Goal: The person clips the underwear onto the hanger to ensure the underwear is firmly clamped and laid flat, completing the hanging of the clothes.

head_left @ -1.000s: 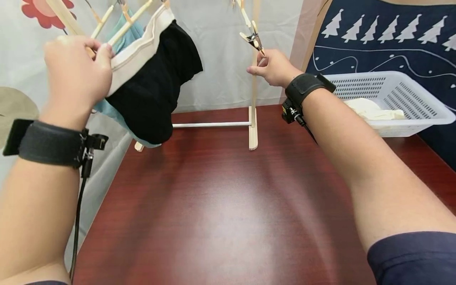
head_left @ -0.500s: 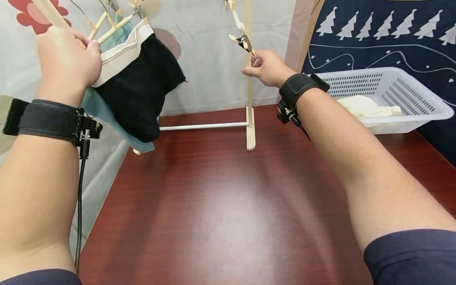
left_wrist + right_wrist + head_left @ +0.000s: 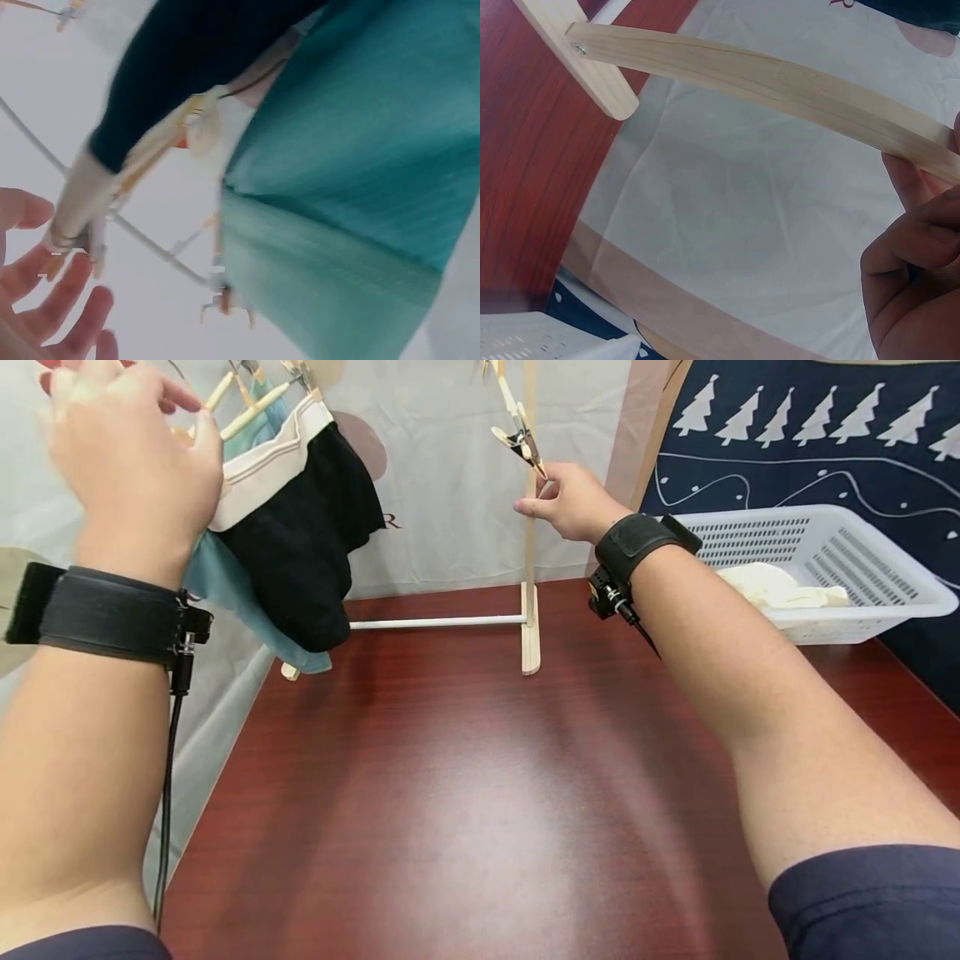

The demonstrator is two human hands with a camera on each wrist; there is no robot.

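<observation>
My left hand (image 3: 127, 452) is raised at the top left with its fingers spread, holding nothing, just beside a wooden drying rack's arms. A black garment (image 3: 307, 560) with a cream band hangs there over a teal garment (image 3: 225, 593). The left wrist view shows my straight fingers (image 3: 45, 300) below the black garment (image 3: 195, 67), the teal garment (image 3: 352, 187) and a clip. My right hand (image 3: 570, 502) grips the rack's upright wooden post (image 3: 531, 552) below a hanging clip (image 3: 521, 441). In the right wrist view my curled fingers (image 3: 922, 255) lie against the post (image 3: 780, 75).
The rack's foot (image 3: 531, 647) and white crossbar (image 3: 435, 623) rest on the far part of a dark red table (image 3: 465, 793). A white perforated basket (image 3: 847, 552) with a cream cloth (image 3: 772, 589) stands at the right. A pale curtain hangs behind.
My left hand has let go of the rack arm, lifted and spread its fingers. The hanging garments shifted slightly. My right hand stays on the post.
</observation>
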